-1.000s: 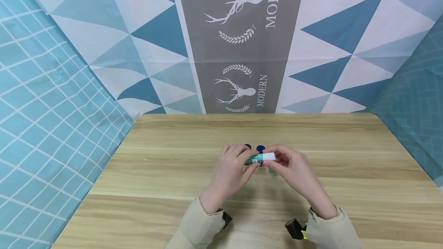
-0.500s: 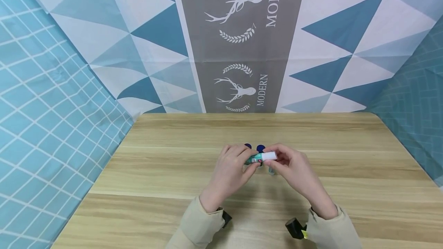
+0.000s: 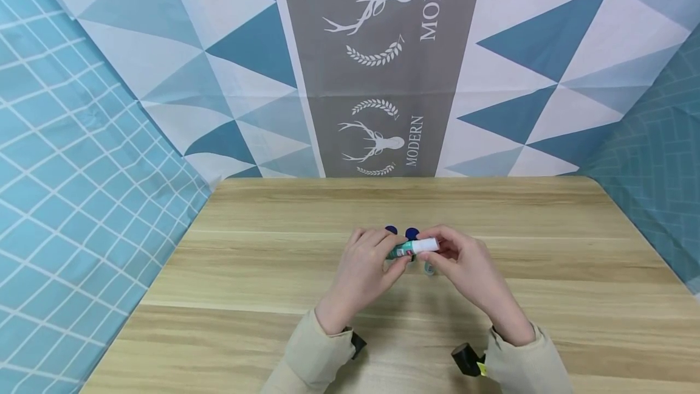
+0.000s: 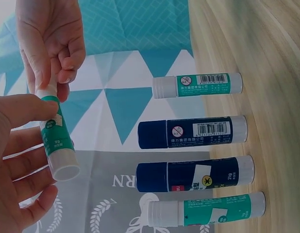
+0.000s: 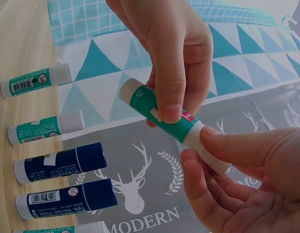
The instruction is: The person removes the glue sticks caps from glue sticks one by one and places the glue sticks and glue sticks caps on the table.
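Note:
A green glue stick point(image 3: 403, 250) with a white cap point(image 3: 425, 245) is held off the table between the two hands. The left hand point(image 3: 363, 269) grips its green body, thumb point(image 5: 170, 104) laid along the label. From the other side, the right hand point(image 3: 465, 263) pinches the white cap between thumb and fingers. The cap sits against the body. Behind the hands, more glue sticks stand upright in a row. Two are dark blue, a nearer one point(image 4: 203, 133) and another point(image 4: 208, 177); green ones point(image 4: 208, 85) with white caps flank them. In the head view the hands hide most of this row.
A light wood table point(image 3: 246, 284) lies under the hands. Patterned cloth point(image 3: 383, 78) hangs beyond its far edge, and blue checked cloth point(image 3: 82, 199) hangs along the left side. A black wrist-worn device point(image 3: 466, 359) juts out beside the right sleeve.
The held glue stick tilts a little more, its capped end slightly higher, and its label has turned a bit. Both hands keep their grip and stay nearly in place.

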`<state>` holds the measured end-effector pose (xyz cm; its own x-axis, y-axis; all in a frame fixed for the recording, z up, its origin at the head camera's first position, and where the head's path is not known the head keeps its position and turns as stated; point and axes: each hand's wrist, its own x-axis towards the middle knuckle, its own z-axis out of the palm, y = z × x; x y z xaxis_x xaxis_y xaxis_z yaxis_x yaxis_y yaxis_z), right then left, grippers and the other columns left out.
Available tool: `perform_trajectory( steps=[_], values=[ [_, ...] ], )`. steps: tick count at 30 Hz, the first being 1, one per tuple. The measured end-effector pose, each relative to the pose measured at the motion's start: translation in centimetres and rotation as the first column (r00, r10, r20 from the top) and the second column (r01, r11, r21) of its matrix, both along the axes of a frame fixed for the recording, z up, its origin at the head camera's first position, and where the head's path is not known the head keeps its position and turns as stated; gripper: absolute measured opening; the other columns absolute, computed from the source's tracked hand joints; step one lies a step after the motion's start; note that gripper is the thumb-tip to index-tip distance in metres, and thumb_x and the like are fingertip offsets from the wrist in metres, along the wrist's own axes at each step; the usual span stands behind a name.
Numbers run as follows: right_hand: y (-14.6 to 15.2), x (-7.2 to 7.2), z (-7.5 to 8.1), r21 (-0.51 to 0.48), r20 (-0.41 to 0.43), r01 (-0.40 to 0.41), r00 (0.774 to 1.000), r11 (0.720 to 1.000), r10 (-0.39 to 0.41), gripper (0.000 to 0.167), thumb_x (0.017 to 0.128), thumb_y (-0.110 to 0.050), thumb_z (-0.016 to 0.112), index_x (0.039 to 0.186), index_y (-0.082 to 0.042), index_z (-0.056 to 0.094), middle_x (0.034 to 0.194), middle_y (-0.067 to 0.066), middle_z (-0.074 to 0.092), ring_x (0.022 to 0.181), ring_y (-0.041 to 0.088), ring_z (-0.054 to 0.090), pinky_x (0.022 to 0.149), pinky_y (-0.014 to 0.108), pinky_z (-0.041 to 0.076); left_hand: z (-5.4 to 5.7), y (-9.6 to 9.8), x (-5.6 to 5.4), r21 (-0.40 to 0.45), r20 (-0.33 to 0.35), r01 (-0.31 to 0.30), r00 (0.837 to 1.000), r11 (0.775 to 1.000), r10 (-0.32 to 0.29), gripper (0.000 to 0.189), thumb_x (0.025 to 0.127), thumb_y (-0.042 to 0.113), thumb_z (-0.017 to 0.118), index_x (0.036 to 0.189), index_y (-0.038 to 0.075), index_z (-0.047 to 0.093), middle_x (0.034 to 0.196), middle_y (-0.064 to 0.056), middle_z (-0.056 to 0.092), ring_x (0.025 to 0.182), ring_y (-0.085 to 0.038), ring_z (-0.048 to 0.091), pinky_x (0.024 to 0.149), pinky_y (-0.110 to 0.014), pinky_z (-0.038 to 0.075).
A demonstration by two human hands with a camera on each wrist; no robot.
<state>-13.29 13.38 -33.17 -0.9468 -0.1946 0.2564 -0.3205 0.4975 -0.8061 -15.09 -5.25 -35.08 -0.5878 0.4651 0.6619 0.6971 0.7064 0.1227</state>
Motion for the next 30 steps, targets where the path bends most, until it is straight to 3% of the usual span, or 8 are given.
perform_trajectory(
  steps=[14, 22, 30],
  values=[
    [0.4, -0.2, 0.3, 0.062, -0.009, 0.058, 0.998, 0.996, -0.057, 0.024, 0.080, -0.010, 0.067, 0.105, -0.011, 0.064, 0.084, 0.005, 0.064, 0.069, 0.013, 0.056, 0.058, 0.022, 0.048, 0.2, -0.3, -0.4, 0.047, 0.007, -0.074, 0.997, 0.996, 0.074, 0.021, 0.075, 0.021, 0.070, 0.093, 0.011, 0.066, 0.086, 0.002, 0.068, 0.079, -0.012, 0.062, 0.072, -0.026, 0.043],
    [0.6, -0.2, 0.3, 0.078, 0.006, 0.081, 0.997, 0.994, -0.082, 0.026, 0.081, -0.009, 0.067, 0.107, -0.013, 0.064, 0.088, 0.005, 0.065, 0.072, 0.014, 0.057, 0.059, 0.022, 0.048, 0.6, -1.1, -0.9, 0.128, 0.006, -0.082, 0.997, 0.988, 0.082, 0.021, 0.074, 0.017, 0.072, 0.093, 0.011, 0.065, 0.084, 0.003, 0.067, 0.073, -0.011, 0.061, 0.069, -0.028, 0.043],
    [1.2, -0.4, 0.3, 0.096, 0.003, 0.101, 0.995, 0.990, -0.102, 0.026, 0.083, -0.007, 0.064, 0.108, -0.014, 0.063, 0.091, 0.006, 0.066, 0.072, 0.014, 0.057, 0.060, 0.022, 0.048, 0.8, -2.4, -1.5, 0.245, 0.087, -0.111, 0.992, 0.963, 0.092, 0.022, 0.075, 0.012, 0.070, 0.096, 0.008, 0.065, 0.087, -0.001, 0.069, 0.076, -0.013, 0.063, 0.075, -0.033, 0.045]
  ],
)
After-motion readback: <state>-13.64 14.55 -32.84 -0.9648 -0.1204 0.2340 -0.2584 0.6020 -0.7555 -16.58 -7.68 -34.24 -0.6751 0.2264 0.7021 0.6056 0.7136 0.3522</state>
